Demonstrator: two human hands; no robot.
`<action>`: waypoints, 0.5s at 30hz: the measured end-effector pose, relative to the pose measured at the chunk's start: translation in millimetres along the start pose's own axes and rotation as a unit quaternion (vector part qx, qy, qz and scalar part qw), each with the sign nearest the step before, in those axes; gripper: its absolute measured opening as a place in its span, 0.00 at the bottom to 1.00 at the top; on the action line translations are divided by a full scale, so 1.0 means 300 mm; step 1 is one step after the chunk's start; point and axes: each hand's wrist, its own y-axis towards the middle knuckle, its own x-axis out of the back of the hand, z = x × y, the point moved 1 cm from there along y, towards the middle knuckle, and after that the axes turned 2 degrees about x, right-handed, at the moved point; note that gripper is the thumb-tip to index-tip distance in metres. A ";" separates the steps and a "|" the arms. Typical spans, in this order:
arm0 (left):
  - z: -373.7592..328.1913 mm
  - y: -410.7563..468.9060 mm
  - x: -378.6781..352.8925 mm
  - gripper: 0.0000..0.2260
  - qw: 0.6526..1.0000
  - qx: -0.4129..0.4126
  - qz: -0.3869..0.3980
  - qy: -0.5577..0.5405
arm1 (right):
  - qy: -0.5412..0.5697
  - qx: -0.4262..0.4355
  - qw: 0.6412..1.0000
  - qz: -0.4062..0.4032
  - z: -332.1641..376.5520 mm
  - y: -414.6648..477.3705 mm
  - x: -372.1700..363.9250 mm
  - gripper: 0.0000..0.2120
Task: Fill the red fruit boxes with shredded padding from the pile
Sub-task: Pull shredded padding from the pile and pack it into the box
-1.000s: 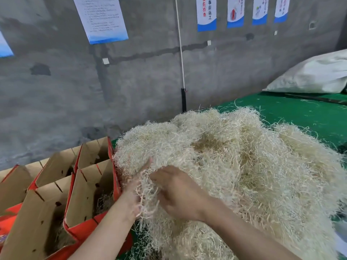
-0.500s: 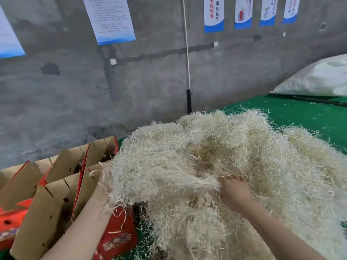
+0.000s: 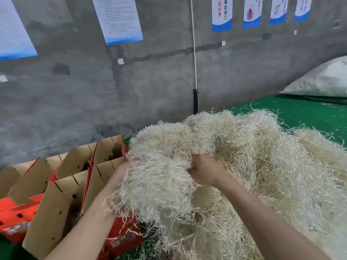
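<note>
Pile: big heap of pale straw-coloured shredded padding [image 3: 262, 166], lies on the green felt-like table top [image 3: 309, 117], fills centre and right.
Clump: loose wad of the same shreds [image 3: 159, 184], raised at the heap's left edge between both hands; strands trail down over the nearest box.
Left hand: left hand [image 3: 127, 169] on the wad's left side, half buried and blurred, fingers curled over its top, grasping it.
Right hand: right hand [image 3: 203, 172] knuckles up, fingers dug into the wad's right side, clenched round the shreds.
Boxes: red fruit boxes with brown cardboard flaps [image 3: 56, 212], open, flaps upright, in rows at left, just beside the heap; insides mostly hidden, fill cannot tell.
Nearest box: red printed side [image 3: 122, 239] below the wad, under the left forearm.
Background: grey concrete wall [image 3: 56, 109], blue-and-white paper notices [image 3: 120, 19], white cord [image 3: 194, 53], white stuffed sack [image 3: 323, 79] on the table far right.
</note>
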 end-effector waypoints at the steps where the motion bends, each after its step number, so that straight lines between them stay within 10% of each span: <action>1: 0.002 0.021 -0.003 0.10 1.000 0.002 0.013 0.013 | -0.041 -0.053 0.998 -0.013 -0.067 -0.005 -0.018 0.03; 5: 0.045 0.033 0.017 0.16 0.994 0.056 0.078 0.046 | -0.068 -0.173 0.983 0.001 -0.242 -0.041 -0.025 0.14; 10: 0.036 0.054 0.009 0.27 0.998 -0.002 0.051 0.033 | -0.125 -0.100 0.987 0.033 -0.146 -0.078 0.130 0.26; 13: 0.030 0.059 -0.017 0.37 0.996 -0.033 0.071 0.043 | 0.044 0.051 0.998 0.013 -0.004 -0.104 0.207 0.35; 15: 0.022 0.051 -0.041 0.34 0.992 -0.057 0.091 0.070 | 0.174 0.075 0.980 0.055 0.058 -0.087 0.157 0.20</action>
